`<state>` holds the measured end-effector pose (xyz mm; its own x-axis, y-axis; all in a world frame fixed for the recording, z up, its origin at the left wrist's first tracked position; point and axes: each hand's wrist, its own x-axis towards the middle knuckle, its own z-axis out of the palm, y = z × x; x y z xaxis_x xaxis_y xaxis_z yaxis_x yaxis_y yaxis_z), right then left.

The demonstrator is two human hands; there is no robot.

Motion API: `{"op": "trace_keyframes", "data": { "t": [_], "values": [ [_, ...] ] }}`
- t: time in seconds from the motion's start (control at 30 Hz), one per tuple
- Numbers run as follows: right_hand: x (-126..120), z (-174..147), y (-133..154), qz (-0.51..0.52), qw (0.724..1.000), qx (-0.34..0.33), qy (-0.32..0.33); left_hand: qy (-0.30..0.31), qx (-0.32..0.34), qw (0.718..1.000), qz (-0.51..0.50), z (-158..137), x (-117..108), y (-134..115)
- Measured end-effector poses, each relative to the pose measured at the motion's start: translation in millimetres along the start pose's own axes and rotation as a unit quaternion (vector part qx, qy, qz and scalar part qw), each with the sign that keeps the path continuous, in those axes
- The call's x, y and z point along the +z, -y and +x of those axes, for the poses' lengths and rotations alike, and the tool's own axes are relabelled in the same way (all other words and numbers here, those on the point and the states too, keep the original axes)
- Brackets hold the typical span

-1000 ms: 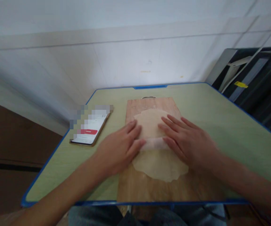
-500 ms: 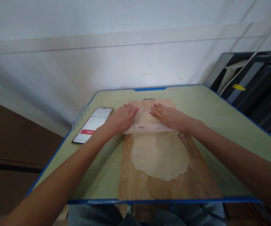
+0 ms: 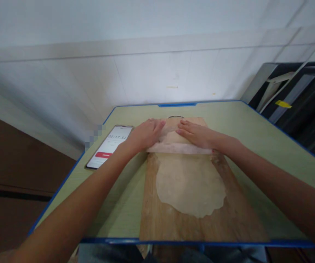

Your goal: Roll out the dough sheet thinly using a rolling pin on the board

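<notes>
A thin, pale sheet of dough [image 3: 190,182] with a wavy near edge lies on a wooden board [image 3: 157,224]. Across its far part runs a pale, floury rod like a rolling pin [image 3: 179,148]. My left hand [image 3: 149,133] is laid over the rod's left end, fingers stretched forward and thumb pointing inward. Over toward the right end rests my right hand [image 3: 196,133], its fingers extended flat and angled inward. Neither hand wraps round the rod. Both palms hide what they press on.
A phone [image 3: 109,146] showing a timer lies left of the board on the pale green table [image 3: 256,146] with blue edging. A white wall [image 3: 146,76] stands behind. Dark panels [image 3: 305,98] and a cable are at the right, beyond the table edge.
The view has shifted slightly, so the table and board sit a little lower and further right. My left hand has moved slightly rightward; the near dough edge appears lower.
</notes>
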<state>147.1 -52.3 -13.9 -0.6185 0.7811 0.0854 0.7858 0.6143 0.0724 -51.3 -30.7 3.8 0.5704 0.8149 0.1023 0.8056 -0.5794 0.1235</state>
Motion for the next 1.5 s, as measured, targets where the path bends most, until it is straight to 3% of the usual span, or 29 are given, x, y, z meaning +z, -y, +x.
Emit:
{"op": "trace_keyframes", "data": {
  "t": [0.07, 0.13, 0.23, 0.33, 0.4, 0.47, 0.53, 0.6, 0.7, 0.77, 0.87, 0.93, 1.03, 1.13, 1.23, 1.33, 1.4, 1.5],
  "values": [
    [2, 8, -8, -0.008, 1.000, -0.006, -0.003, 0.009, 0.007, 1.000, -0.005, 14, -2, 1],
    [4, -3, -1, -0.007, 1.000, -0.023, -0.004, 0.020, 0.028, 0.999, -0.015, 6, -1, -7],
    [5, -40, 32, 0.015, 0.997, -0.049, -0.053, 0.033, 0.057, 0.998, -0.020, -39, 4, -27],
    [2, -72, 66, 0.043, 0.993, 0.001, -0.109, -0.012, 0.066, 0.998, -0.004, -87, 7, -45],
    [-1, -76, 74, 0.041, 0.991, 0.022, -0.125, -0.018, 0.074, 0.997, -0.003, -100, 7, -48],
    [-5, -63, 66, 0.025, 0.993, 0.018, -0.112, -0.014, 0.075, 0.997, 0.005, -90, 8, -43],
    [-9, -39, 47, 0.017, 0.997, 0.022, -0.072, -0.009, 0.076, 0.997, 0.019, -62, 7, -32],
    [-12, -13, 27, 0.033, 0.995, 0.080, -0.056, 0.024, 0.096, 0.995, 0.021, -29, 7, -19],
    [-13, 7, 11, 0.034, 0.992, 0.111, -0.047, 0.043, 0.108, 0.993, 0.028, 2, 6, -8],
    [-10, 2, 15, 0.037, 0.994, 0.095, -0.028, 0.046, 0.110, 0.993, 0.023, -3, 7, -12],
    [-4, -31, 37, 0.044, 0.997, 0.062, -0.032, 0.033, 0.112, 0.993, 0.006, -43, 10, -32],
    [-2, -58, 55, 0.043, 0.993, 0.059, -0.092, -0.017, 0.086, 0.996, -0.007, -74, 12, -48],
    [-2, -79, 65, 0.051, 0.992, 0.034, -0.109, -0.039, 0.101, 0.994, -0.018, -95, 13, -60],
    [-5, -63, 49, 0.064, 0.994, 0.024, -0.091, -0.030, 0.084, 0.996, -0.006, -69, 12, -51],
    [-8, -25, 19, 0.101, 0.992, 0.076, -0.024, -0.007, 0.027, 0.999, -0.019, -19, 10, -30],
    [-10, 2, -1, 0.097, 0.991, 0.094, -0.009, -0.002, 0.024, 0.999, -0.021, 16, 9, -16],
    [-9, 2, 0, 0.091, 0.991, 0.098, -0.015, 0.006, 0.034, 0.999, -0.019, 17, 9, -16],
    [-5, -24, 22, 0.088, 0.991, 0.100, -0.033, 0.011, 0.050, 0.998, -0.019, -17, 10, -30]
  ]
}}
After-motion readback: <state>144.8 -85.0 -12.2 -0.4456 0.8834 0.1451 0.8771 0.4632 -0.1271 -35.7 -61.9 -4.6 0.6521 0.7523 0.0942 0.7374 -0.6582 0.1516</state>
